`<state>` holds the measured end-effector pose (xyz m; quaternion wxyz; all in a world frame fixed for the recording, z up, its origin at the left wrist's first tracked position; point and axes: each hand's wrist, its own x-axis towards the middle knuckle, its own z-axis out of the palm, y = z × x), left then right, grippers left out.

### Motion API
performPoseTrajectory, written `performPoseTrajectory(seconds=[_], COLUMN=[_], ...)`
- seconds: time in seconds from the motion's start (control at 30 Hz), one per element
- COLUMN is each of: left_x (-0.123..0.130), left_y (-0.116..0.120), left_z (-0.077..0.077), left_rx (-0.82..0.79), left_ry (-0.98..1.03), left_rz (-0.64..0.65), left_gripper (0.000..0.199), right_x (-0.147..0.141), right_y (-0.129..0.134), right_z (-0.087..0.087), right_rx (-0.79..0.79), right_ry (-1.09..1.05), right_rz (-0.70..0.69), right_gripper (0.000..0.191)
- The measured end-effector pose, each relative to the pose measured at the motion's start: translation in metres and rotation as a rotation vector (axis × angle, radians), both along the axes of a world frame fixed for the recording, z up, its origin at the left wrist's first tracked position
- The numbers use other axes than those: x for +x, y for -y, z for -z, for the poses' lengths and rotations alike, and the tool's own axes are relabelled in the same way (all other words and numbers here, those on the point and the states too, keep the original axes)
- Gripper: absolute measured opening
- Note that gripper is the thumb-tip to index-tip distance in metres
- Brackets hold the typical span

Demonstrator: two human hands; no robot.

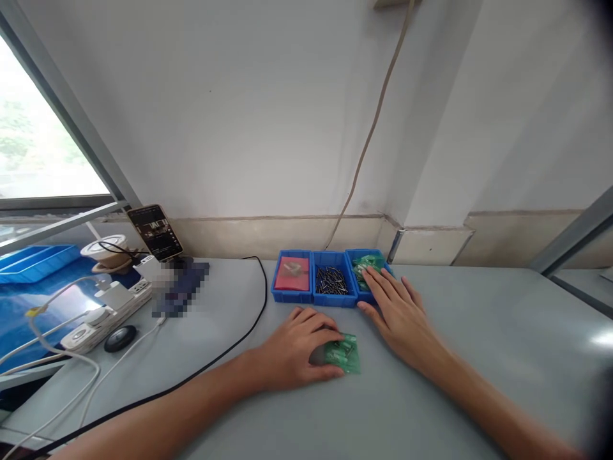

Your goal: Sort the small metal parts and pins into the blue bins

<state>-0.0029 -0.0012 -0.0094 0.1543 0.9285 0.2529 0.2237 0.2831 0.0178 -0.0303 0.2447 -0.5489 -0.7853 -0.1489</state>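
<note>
Resting palm-down on the grey table [493, 332], the left hand [306, 351] is loosely curved. Thumb and forefinger sit apart at the left edge of a small green bag [348, 358]; can't tell if either is pressing on it. Bag lies flat on the table, near side of the bins, slim metal pieces visible through the film.

Right hand [397, 313] is released, fingers stretched out over the right blue bin [364, 297]. Fingertips at the green bags [368, 262] inside; nothing gripped that I can see (contact itself is hard to read).

Three bins in a row, side by side, far side of the table. Middle bin [334, 299]: loose dark screws [330, 282]. Left bin [292, 297]: red packet [287, 285] with a clear bag [293, 268] of pale pieces on top.

Black cable [265, 291] curves left of the bins and runs to the near left. Further left: black mouse [119, 338], white power strip [105, 322] with plugs in it, phone [156, 232] propped at a tilt, screen lit. Far left, a blue tray [38, 265]. Tan cable [376, 121] hangs down the far wall [268, 115] behind the bins.
</note>
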Motion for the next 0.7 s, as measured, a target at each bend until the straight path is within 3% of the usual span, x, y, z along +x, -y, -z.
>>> performPoseTrajectory(seconds=[0.2,0.37,0.7], left_x=[0.0006,0.0001,0.0011], left_y=[-0.0002,-0.0007,-0.0004], left_z=[0.0012,0.0013,0.0024], left_rx=[0.022,0.019,0.066], left_ry=[0.028,0.030,0.089], left_rz=[0.002,0.002,-0.002], left_gripper=[0.050,0.060,0.032], right_x=[-0.0033,-0.0018,-0.0046], right_y=[-0.0013,-0.0057,-0.0013], right_z=[-0.0036,0.0012,-0.0020], right_rx=[0.090,0.053,0.070], right_ry=[-0.007,0.008,-0.021], right_rz=[-0.016,-0.048,-0.026], right_gripper=[0.069,0.070,0.061])
